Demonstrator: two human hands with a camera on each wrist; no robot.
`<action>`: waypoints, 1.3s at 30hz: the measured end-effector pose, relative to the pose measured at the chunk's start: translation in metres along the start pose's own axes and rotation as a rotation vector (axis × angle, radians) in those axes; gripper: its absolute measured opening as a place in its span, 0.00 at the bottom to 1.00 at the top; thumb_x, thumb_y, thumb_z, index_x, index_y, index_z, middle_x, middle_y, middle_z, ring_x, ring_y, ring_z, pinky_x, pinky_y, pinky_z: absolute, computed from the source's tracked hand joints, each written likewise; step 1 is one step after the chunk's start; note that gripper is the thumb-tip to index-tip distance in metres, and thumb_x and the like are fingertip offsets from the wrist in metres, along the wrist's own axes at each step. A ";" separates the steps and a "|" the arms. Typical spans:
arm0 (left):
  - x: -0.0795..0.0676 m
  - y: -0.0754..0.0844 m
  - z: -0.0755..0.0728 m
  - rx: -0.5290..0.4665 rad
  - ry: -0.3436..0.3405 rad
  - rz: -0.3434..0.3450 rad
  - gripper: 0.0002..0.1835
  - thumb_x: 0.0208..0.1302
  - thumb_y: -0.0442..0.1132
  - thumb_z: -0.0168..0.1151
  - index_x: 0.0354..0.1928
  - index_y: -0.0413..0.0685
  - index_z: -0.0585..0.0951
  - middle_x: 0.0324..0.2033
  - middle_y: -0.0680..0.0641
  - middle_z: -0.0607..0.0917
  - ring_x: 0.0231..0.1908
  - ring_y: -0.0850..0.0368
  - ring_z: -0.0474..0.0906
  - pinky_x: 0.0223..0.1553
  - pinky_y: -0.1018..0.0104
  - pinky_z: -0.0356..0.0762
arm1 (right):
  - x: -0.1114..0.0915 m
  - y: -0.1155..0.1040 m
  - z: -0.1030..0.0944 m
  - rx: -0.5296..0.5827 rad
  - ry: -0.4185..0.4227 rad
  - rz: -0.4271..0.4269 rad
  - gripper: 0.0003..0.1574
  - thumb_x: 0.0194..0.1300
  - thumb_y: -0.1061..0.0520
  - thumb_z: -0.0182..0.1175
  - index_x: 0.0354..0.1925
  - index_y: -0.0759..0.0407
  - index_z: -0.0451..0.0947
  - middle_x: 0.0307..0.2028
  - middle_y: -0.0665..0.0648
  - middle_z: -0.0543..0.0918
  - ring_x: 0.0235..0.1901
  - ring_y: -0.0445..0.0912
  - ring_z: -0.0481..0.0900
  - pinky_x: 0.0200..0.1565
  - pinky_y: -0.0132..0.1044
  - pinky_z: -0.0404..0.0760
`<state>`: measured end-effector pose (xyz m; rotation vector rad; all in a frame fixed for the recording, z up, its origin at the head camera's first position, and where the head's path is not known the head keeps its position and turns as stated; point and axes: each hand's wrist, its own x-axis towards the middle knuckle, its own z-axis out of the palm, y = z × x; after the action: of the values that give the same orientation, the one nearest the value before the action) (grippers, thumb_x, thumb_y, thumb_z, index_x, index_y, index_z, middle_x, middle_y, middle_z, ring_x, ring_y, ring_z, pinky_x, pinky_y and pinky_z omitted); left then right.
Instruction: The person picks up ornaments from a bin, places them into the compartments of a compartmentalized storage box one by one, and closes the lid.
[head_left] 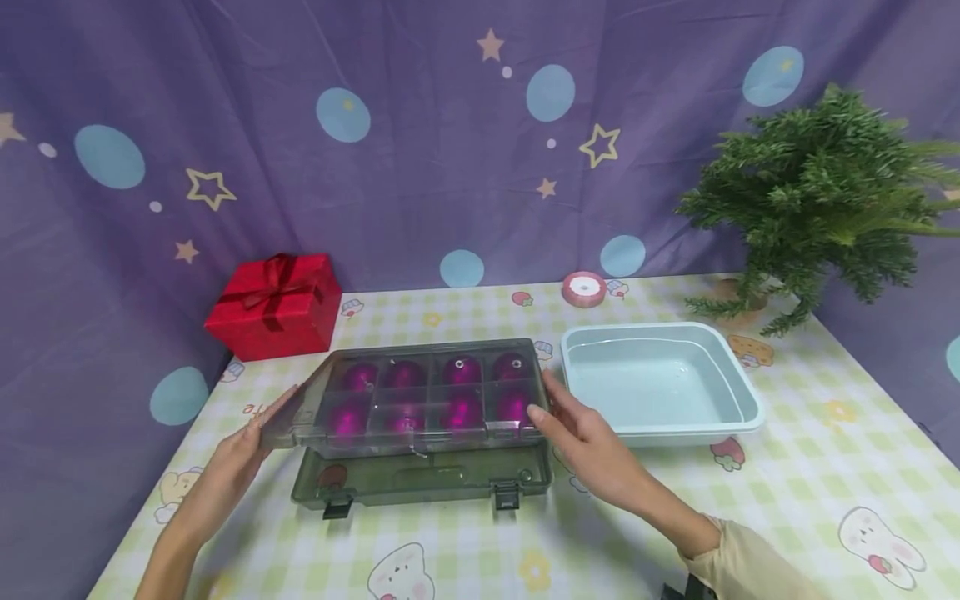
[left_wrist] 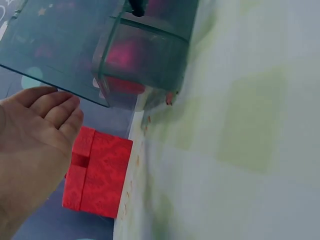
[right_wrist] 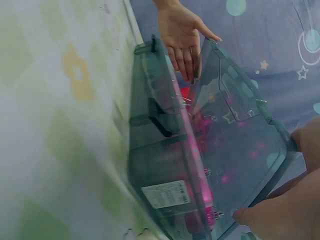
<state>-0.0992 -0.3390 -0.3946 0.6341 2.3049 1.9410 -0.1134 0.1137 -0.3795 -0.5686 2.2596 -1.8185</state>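
A clear grey-green compartment box (head_left: pixel 420 493) lies on the table with its hinged lid (head_left: pixel 435 442) tilted partway up. Through the lid show several shiny purple baubles (head_left: pixel 459 408), one in each small compartment. My right hand (head_left: pixel 592 450) holds the lid's right edge, thumb at its front corner and fingers along the outer side. At the opposite end, my left hand (head_left: pixel 234 467) touches the lid's left edge with fingers nearly straight. The left wrist view has that palm (left_wrist: pixel 37 135) turned up beside the edge. A white label (right_wrist: pixel 166 194) sticks to the box's front wall.
Right of the box stands a pale blue basin (head_left: pixel 660 429). A red gift box (head_left: pixel 277 312) with a bow sits at the back left. Behind are a pink ribbon roll (head_left: pixel 584 289) and a small artificial fir tree (head_left: pixel 817 183). A patterned purple curtain (head_left: pixel 435 192) closes off the back.
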 end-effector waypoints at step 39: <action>-0.031 -0.005 0.025 0.353 0.042 -0.208 0.36 0.78 0.36 0.59 0.82 0.53 0.57 0.80 0.43 0.55 0.71 0.78 0.52 0.61 0.89 0.58 | -0.022 0.039 0.016 -0.477 -0.020 -0.112 0.56 0.75 0.41 0.61 0.79 0.71 0.46 0.80 0.68 0.40 0.76 0.62 0.47 0.72 0.55 0.58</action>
<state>-0.0645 -0.3267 -0.4116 0.3559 2.6435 1.4873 -0.0948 0.1150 -0.4233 -0.7942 2.7065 -1.2980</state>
